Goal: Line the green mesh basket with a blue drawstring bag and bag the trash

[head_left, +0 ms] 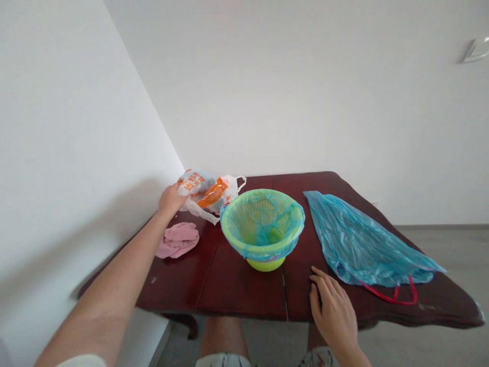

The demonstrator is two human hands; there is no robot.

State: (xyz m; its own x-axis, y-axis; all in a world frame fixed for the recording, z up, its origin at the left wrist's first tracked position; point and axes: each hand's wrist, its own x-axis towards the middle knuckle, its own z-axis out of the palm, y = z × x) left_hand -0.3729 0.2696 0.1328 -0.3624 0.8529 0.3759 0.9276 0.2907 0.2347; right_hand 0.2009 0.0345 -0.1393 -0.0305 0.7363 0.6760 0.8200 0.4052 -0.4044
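White and orange plastic bag (pixel 208 192): crumpled, at the table's (pixel 237 285) far left, against the wall. Left hand (pixel 170 200): closed on the bag's edge. Pink cloth (pixel 178 240): just beside the forearm. Green basket (pixel 262 227): blue-lined, centre. Right hand (pixel 331 306): flat, open, empty, near a blue bag (pixel 359 239).
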